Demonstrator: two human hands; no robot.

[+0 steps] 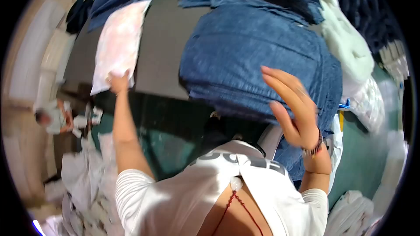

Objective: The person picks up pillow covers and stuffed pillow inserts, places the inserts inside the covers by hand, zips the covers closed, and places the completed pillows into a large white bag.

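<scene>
Left hand (pixel 118 82) closed, fingers pinching lower corner of pale plastic bag (pixel 119 39), right hand (pixel 294 113) open, fingers spread, slightly curled, folded denim stack (pixel 245 57) against fingertips, grey table (pixel 162 39) between the 2 hands' fingers.

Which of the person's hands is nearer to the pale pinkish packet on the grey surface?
The left. The left hand is at the lower edge of the pale pinkish packet, touching it. The right hand is well off to the side, open against the blue fabric stack.
</scene>
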